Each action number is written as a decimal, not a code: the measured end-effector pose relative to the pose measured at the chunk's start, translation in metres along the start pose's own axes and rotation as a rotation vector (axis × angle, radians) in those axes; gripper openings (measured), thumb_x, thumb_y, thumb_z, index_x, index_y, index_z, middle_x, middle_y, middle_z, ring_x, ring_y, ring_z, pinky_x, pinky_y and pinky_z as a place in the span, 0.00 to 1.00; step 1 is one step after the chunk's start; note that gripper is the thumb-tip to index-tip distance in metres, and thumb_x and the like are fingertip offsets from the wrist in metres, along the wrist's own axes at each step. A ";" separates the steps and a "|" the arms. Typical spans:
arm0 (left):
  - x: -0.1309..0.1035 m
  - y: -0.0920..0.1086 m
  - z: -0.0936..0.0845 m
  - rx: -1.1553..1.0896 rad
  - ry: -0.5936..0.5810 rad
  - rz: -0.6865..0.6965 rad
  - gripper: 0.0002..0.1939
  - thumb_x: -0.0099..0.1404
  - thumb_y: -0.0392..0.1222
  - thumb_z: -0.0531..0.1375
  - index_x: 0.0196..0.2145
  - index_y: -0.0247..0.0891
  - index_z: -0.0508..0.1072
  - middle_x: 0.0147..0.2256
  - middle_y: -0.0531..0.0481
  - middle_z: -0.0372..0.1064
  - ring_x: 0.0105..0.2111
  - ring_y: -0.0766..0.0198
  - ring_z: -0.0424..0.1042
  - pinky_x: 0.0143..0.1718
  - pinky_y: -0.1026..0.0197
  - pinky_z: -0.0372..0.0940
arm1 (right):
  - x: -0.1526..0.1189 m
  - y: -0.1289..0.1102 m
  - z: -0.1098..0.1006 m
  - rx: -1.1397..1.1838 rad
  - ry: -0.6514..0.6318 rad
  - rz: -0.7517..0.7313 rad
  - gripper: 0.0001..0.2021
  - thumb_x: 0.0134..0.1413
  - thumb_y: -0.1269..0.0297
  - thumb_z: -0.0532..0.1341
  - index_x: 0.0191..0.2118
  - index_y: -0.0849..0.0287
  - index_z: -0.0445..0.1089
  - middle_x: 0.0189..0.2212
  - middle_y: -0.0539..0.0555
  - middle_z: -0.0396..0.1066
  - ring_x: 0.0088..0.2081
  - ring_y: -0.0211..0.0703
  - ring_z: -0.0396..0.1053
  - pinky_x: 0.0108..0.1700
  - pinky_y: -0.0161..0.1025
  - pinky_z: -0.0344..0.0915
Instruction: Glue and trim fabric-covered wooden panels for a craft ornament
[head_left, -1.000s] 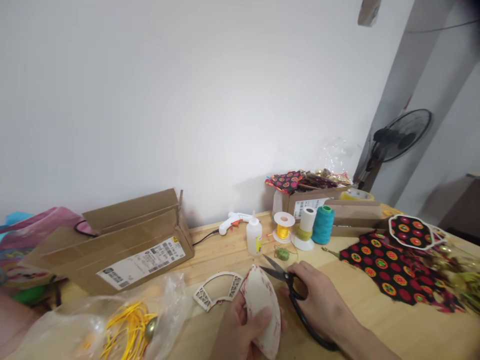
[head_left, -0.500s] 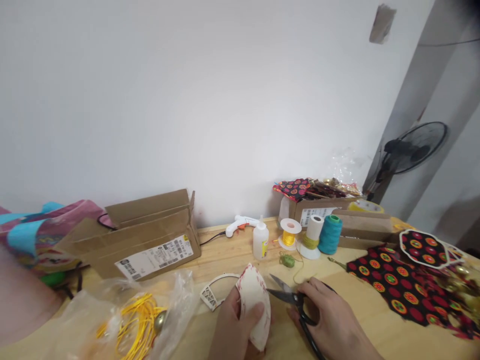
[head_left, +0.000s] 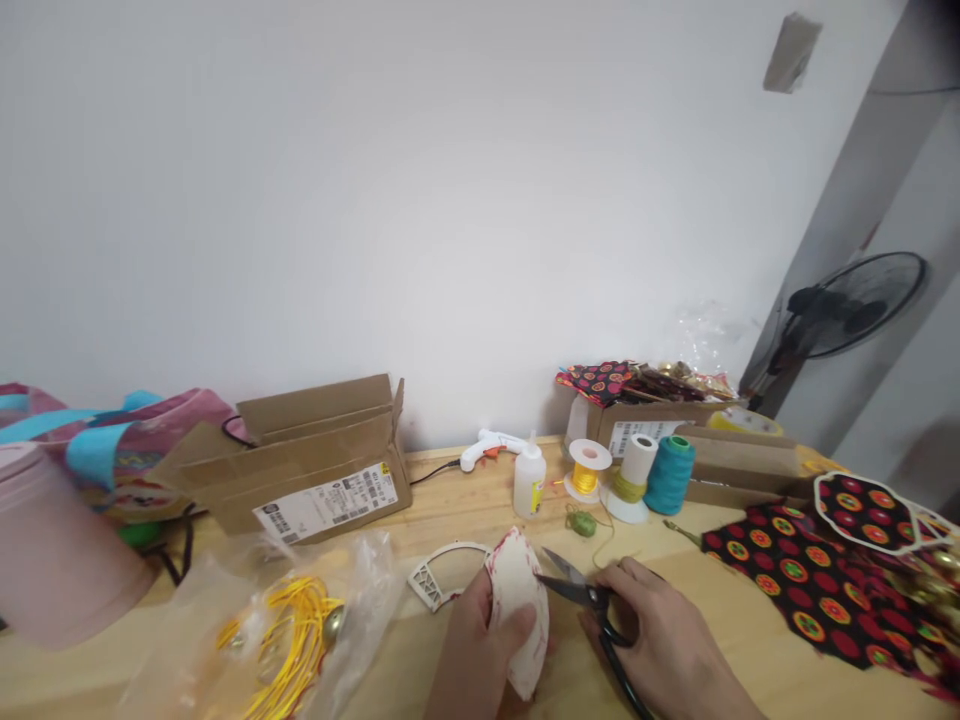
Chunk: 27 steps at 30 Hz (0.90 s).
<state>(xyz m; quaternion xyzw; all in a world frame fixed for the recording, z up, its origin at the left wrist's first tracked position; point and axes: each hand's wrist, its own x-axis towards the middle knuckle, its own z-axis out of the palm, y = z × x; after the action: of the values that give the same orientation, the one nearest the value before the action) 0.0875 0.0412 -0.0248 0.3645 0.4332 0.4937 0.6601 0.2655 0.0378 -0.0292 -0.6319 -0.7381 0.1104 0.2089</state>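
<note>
My left hand (head_left: 480, 640) grips a white curved piece (head_left: 516, 590), pointed at its top, with reddish marks along its edges. Its exact kind I cannot make out. Black-handled scissors (head_left: 592, 592) are in my right hand (head_left: 660, 630), fingers wrapped round the handles. The blades stand apart and point left, the lower tip at the right edge of the white piece; whether it touches I cannot tell. Behind my left hand lies a pale openwork frame (head_left: 426, 585). A small green thread bundle (head_left: 581, 520) rests beyond the scissors.
Along the wall stand a cardboard box (head_left: 300, 460), a glue gun (head_left: 487, 450), a glue bottle (head_left: 530, 480) and thread spools (head_left: 670, 475). Patterned fabric (head_left: 795, 570) covers the right side. A plastic bag with yellow cord (head_left: 300, 640) and a pink container (head_left: 60, 550) occupy the left.
The view has shifted slightly, so most things sit further right and more of the pink container shows. Both hands keep their hold; the scissors' blades remain apart.
</note>
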 end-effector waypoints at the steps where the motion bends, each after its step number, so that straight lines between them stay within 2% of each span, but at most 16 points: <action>1: 0.000 0.000 0.000 0.008 0.000 0.005 0.24 0.48 0.33 0.59 0.44 0.30 0.60 0.29 0.47 0.70 0.26 0.61 0.68 0.28 0.56 0.66 | 0.000 0.000 0.000 0.001 0.001 -0.003 0.08 0.45 0.64 0.54 0.32 0.52 0.67 0.31 0.50 0.68 0.34 0.42 0.67 0.34 0.35 0.60; 8: 0.000 0.000 0.001 0.044 0.026 0.003 0.21 0.48 0.32 0.59 0.42 0.31 0.62 0.29 0.48 0.70 0.26 0.60 0.68 0.28 0.56 0.67 | 0.000 0.001 0.000 -0.002 0.002 0.002 0.07 0.45 0.63 0.54 0.32 0.52 0.67 0.31 0.50 0.68 0.34 0.42 0.66 0.34 0.36 0.60; 16: 0.000 0.001 0.002 0.020 0.037 -0.016 0.23 0.46 0.33 0.60 0.42 0.31 0.62 0.27 0.49 0.69 0.25 0.60 0.68 0.27 0.55 0.67 | 0.000 0.001 -0.001 0.012 -0.013 -0.007 0.07 0.45 0.63 0.54 0.31 0.52 0.68 0.30 0.50 0.68 0.33 0.42 0.66 0.33 0.35 0.59; 19: -0.002 0.002 0.003 0.023 0.041 -0.015 0.23 0.45 0.33 0.61 0.41 0.32 0.62 0.29 0.48 0.69 0.27 0.59 0.69 0.28 0.55 0.67 | 0.002 0.000 -0.001 0.025 -0.011 -0.003 0.07 0.45 0.63 0.54 0.32 0.52 0.68 0.31 0.50 0.67 0.34 0.42 0.66 0.33 0.35 0.59; 23: -0.004 0.002 0.003 0.023 0.033 -0.021 0.20 0.46 0.33 0.61 0.39 0.33 0.64 0.29 0.49 0.69 0.26 0.60 0.68 0.29 0.56 0.67 | 0.001 -0.001 -0.003 0.024 -0.015 0.000 0.07 0.45 0.64 0.53 0.31 0.53 0.67 0.31 0.50 0.67 0.34 0.42 0.66 0.34 0.35 0.58; 27: -0.003 0.002 0.003 0.035 0.001 -0.007 0.22 0.46 0.34 0.61 0.41 0.33 0.64 0.27 0.50 0.70 0.25 0.61 0.68 0.28 0.57 0.66 | 0.000 -0.003 -0.005 0.023 -0.028 0.021 0.08 0.44 0.64 0.54 0.31 0.53 0.68 0.31 0.50 0.68 0.34 0.42 0.66 0.34 0.35 0.58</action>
<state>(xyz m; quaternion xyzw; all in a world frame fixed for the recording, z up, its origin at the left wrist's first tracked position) 0.0887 0.0390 -0.0211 0.3741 0.4433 0.4841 0.6551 0.2652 0.0365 -0.0239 -0.6356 -0.7330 0.1300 0.2045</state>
